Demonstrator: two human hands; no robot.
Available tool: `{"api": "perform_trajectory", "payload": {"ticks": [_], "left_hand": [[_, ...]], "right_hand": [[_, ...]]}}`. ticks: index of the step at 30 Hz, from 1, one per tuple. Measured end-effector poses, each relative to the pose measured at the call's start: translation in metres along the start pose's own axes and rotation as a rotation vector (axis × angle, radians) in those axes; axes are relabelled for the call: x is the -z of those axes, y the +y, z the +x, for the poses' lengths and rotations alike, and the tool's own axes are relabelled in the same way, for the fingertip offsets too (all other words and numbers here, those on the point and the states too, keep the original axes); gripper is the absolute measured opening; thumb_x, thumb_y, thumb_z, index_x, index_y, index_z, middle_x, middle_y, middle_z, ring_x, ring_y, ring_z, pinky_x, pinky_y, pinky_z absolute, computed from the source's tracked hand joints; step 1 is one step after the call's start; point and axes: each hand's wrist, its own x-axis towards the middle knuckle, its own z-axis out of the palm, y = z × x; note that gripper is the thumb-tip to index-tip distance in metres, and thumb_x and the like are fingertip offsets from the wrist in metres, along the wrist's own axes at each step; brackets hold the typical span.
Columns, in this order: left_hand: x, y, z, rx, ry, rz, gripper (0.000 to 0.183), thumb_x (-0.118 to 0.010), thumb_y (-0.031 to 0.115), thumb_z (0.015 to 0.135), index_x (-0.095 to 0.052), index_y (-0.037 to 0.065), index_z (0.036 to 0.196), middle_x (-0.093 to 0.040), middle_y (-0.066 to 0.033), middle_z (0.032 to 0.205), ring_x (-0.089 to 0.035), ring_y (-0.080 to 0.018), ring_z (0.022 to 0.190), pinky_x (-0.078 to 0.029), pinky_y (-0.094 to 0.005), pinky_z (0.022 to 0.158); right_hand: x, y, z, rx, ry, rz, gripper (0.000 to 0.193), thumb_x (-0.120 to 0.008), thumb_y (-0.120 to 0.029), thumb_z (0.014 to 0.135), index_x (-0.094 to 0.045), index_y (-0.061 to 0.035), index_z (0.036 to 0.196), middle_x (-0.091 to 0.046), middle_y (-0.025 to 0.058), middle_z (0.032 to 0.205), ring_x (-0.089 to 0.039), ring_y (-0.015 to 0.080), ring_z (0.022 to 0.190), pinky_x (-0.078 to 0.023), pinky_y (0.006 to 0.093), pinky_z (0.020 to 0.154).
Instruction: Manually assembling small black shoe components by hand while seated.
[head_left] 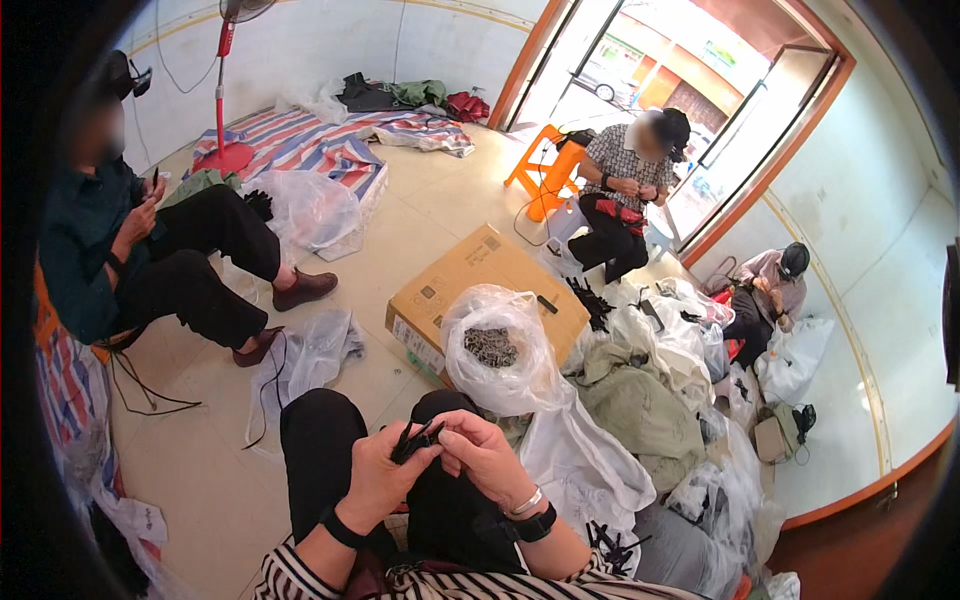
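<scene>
Above my knees, both hands meet around a small bundle of narrow black strips, whose exact kind I cannot make out. My left hand is closed around the lower part of the bundle, with the ends sticking up past the thumb. My right hand pinches its right end between thumb and fingertips. Just beyond them, a clear plastic bag holds many small dark metallic pieces. That bag leans on a brown cardboard box, which has a black strip on top.
White sacks, a green-grey cloth sack and loose black strips crowd my right. One person sits at left, another near the doorway, a third by the right wall. An orange stool and a red fan stand farther off.
</scene>
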Motion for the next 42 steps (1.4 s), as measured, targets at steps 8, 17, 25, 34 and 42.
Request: {"api": "perform_trajectory", "payload": {"ticks": [8,17,25,34,42], "left_hand": [[-0.007,-0.006,0.000,-0.070,-0.005,0.015,0.027,-0.076,0.022,0.073,-0.063,0.003,0.087,-0.063,-0.0148,0.073,-0.063,-0.0299,0.064,-0.047,-0.0315,0.055],[-0.005,0.000,-0.002,0.070,-0.089,-0.348,0.020,-0.064,0.008,0.085,-0.064,-0.001,0.102,-0.062,-0.0018,0.078,-0.055,-0.0058,0.070,-0.045,-0.0215,0.060],[0.000,-0.002,-0.003,-0.207,0.070,0.093,0.022,-0.068,0.004,0.075,-0.064,0.001,0.096,-0.060,-0.0129,0.090,-0.061,-0.0246,0.079,-0.048,-0.0304,0.069],[-0.009,-0.004,-0.002,-0.177,0.089,0.027,0.022,-0.066,0.019,0.082,-0.060,0.000,0.090,-0.058,-0.0147,0.078,-0.059,-0.0281,0.070,-0.045,-0.0331,0.059],[-0.015,-0.012,-0.005,0.163,0.009,-0.312,0.021,-0.062,0.018,0.087,-0.062,-0.002,0.093,-0.061,-0.0050,0.073,-0.052,-0.0086,0.065,-0.042,-0.0251,0.057]], "right_hand": [[0.007,0.006,-0.004,0.032,0.128,0.169,0.012,-0.056,-0.012,0.090,-0.058,-0.0032,0.098,-0.056,-0.0004,0.074,-0.050,0.0063,0.058,-0.042,0.0213,0.052],[0.005,0.003,-0.003,0.145,0.029,0.390,0.013,-0.047,-0.009,0.095,-0.053,0.0006,0.102,-0.051,0.0081,0.110,-0.059,0.0141,0.078,-0.055,0.0320,0.072],[-0.002,0.002,-0.003,0.236,-0.016,0.340,0.011,-0.051,-0.007,0.092,-0.053,0.0007,0.099,-0.049,0.0084,0.113,-0.058,0.0131,0.087,-0.052,0.0302,0.080],[-0.010,-0.003,-0.002,0.352,0.303,-0.288,0.016,-0.052,0.006,0.084,-0.056,0.0015,0.099,-0.059,0.0024,0.094,-0.058,0.0089,0.083,-0.047,0.0222,0.077],[-0.028,0.005,-0.002,0.402,0.340,-0.508,0.020,-0.053,0.009,0.082,-0.059,0.0007,0.099,-0.062,0.0041,0.092,-0.058,0.0094,0.080,-0.047,0.0220,0.072]]}}
